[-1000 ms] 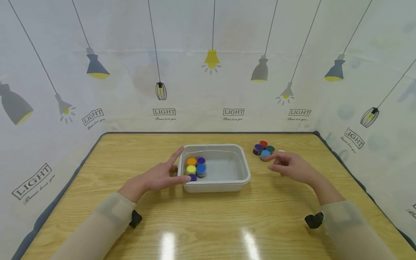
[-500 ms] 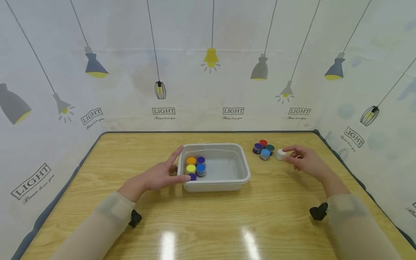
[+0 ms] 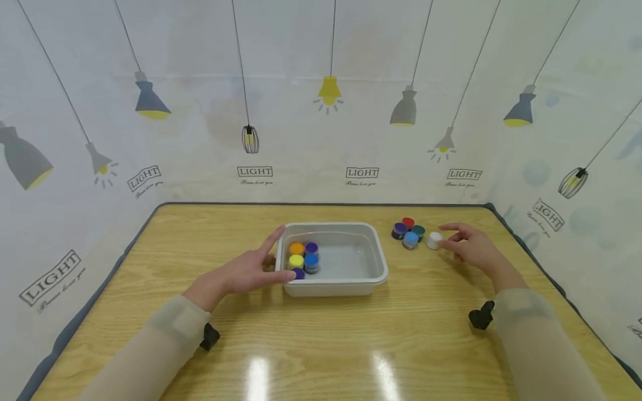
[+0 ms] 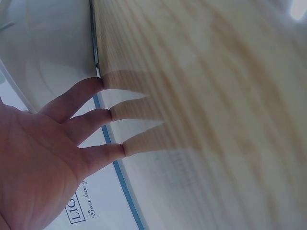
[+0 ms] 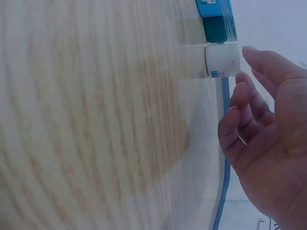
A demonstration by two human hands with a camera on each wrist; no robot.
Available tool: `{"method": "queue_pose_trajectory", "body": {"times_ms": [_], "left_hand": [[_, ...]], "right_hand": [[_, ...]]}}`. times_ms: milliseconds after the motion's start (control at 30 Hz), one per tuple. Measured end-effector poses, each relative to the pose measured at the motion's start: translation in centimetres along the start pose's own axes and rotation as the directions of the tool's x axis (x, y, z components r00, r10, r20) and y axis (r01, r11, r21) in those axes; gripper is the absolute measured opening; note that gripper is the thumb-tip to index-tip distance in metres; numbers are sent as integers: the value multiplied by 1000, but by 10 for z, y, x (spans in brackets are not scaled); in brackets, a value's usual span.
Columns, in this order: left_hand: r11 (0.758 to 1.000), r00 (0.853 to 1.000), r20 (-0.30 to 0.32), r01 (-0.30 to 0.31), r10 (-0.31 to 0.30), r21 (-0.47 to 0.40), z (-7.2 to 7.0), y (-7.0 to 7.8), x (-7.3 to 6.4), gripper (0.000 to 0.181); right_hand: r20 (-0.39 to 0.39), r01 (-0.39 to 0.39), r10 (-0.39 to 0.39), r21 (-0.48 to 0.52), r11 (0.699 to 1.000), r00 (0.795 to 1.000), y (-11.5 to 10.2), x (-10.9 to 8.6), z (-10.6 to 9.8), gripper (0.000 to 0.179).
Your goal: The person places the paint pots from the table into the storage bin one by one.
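Pale walls printed with hanging lamps stand round a wood-grain counter. At the left, the left hand rests on the end of a grey tub, its thumb and index finger spread along the rim and the other fingers parted outside it. Pressing harder there could tip or slide the tub, since nothing braces its right end. Inside, against the left wall, sit an orange jar, a yellow jar and, partly hidden by the thumb, a dark purple jar; beside them are a violet jar and a blue jar. A shift of that thumb might nudge the near one over. Right of the tub, on the counter, a navy jar, a red jar, a light blue jar and a green jar cluster closely; a low sweep leftward could scatter them. Just beside them stands a white jar, upright, with the right hand at its right side, fingers bent and apart, pinching nothing. Whether the thumb touches it I cannot tell; an off-centre grip could push it into its neighbours.
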State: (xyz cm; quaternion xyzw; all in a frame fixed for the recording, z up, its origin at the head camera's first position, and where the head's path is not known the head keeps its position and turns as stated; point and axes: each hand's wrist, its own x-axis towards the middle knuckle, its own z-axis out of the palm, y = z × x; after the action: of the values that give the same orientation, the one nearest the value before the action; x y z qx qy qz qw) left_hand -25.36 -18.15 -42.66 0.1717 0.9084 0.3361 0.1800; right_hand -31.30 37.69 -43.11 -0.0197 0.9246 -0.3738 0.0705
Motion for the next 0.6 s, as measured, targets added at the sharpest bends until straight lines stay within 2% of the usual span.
{"method": "queue_pose_trajectory", "body": {"times_ms": [167,600], "left_hand": [[1000,1000,-2,-8,8,-4,1,0,-1,118],[1000,1000,-1,-2,2,4,0,-1,-1,118]], "right_hand": [[11,-18,18,-54,998,1000,3,5,1,69],[33,-52,54,-56,997,998,4,13,4,64]]}}
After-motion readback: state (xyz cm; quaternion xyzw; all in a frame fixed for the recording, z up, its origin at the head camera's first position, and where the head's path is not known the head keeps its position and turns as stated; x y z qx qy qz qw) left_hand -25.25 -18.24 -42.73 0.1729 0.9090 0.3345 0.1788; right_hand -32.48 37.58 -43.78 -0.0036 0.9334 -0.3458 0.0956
